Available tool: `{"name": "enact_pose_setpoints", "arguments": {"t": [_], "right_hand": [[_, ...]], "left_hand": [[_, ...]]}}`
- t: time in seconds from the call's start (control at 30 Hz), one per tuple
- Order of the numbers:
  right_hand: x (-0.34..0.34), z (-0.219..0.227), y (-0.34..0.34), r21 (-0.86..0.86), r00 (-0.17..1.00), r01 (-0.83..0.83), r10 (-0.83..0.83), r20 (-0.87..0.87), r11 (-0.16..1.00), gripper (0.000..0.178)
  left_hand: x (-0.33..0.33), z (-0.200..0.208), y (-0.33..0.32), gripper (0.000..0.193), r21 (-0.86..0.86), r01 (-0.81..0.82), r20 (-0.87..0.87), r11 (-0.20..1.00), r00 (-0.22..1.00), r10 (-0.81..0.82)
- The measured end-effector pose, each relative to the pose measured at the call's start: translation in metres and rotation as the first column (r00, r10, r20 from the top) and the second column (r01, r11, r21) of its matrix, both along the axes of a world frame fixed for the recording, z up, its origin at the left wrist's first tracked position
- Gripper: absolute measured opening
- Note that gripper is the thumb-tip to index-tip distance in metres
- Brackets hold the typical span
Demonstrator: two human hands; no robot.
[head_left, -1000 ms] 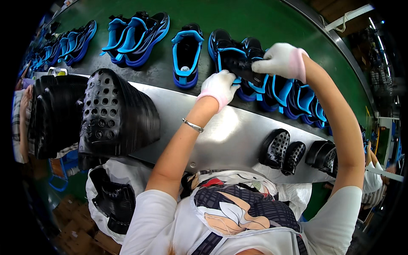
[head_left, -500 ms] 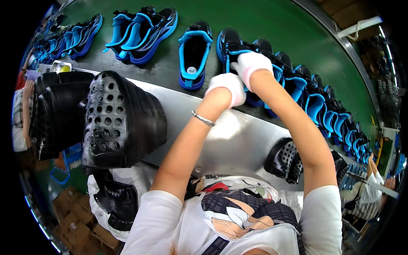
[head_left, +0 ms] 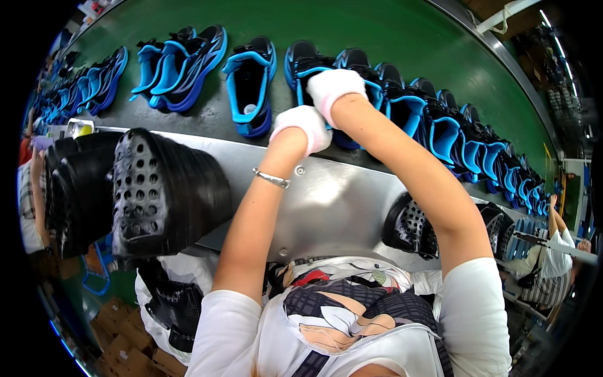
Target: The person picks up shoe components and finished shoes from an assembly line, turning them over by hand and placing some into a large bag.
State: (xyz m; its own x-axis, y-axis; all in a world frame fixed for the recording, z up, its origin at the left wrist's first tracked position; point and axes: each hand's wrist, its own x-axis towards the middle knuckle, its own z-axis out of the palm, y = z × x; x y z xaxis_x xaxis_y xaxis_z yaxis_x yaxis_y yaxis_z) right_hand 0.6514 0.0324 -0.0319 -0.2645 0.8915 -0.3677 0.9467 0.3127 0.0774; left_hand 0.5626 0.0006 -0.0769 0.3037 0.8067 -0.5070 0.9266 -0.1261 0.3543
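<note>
Both my hands wear white gloves with pinkish cuffs and are together at a black and blue sneaker [head_left: 300,58] in the row on the green belt. My left hand [head_left: 303,129] is curled at the sneaker's near end, just above the metal ledge. My right hand [head_left: 336,89] is closed over its bright blue collar, hiding much of the opening. The fingertips of both hands are out of sight. Left of my hands stands a single sneaker [head_left: 250,81], its opening facing up and a round pale label inside.
A green conveyor belt [head_left: 352,25] carries sneakers [head_left: 433,125] to the right and a sneaker group [head_left: 179,69] to the left. Large black perforated moulded pieces [head_left: 169,195] stand on the metal ledge [head_left: 326,207]; smaller ones [head_left: 411,226] are at right. Cardboard boxes [head_left: 122,352] lie below.
The sneakers and both my hands have shifted left in the view, and the hands stay at the same sneaker. The black moulded pieces also sit slightly farther left.
</note>
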Motion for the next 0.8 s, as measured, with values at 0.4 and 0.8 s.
{"name": "enact_pose_setpoints", "arguments": {"t": [0.4, 0.8], "right_hand": [[0.036, 0.009, -0.015, 0.017, 0.900, 0.065, -0.051, -0.432, 0.998, 0.030], [0.207, 0.060, -0.282, 0.144, 0.751, 0.449, -0.286, -0.595, 0.882, 0.023]], "left_hand": [[-0.009, 0.015, 0.000, 0.046, 0.154, -0.020, 0.028, 0.988, 0.999, 0.016], [0.042, -0.006, -0.060, 0.046, 0.542, -0.110, 0.346, 0.833, 0.933, -0.102]]}}
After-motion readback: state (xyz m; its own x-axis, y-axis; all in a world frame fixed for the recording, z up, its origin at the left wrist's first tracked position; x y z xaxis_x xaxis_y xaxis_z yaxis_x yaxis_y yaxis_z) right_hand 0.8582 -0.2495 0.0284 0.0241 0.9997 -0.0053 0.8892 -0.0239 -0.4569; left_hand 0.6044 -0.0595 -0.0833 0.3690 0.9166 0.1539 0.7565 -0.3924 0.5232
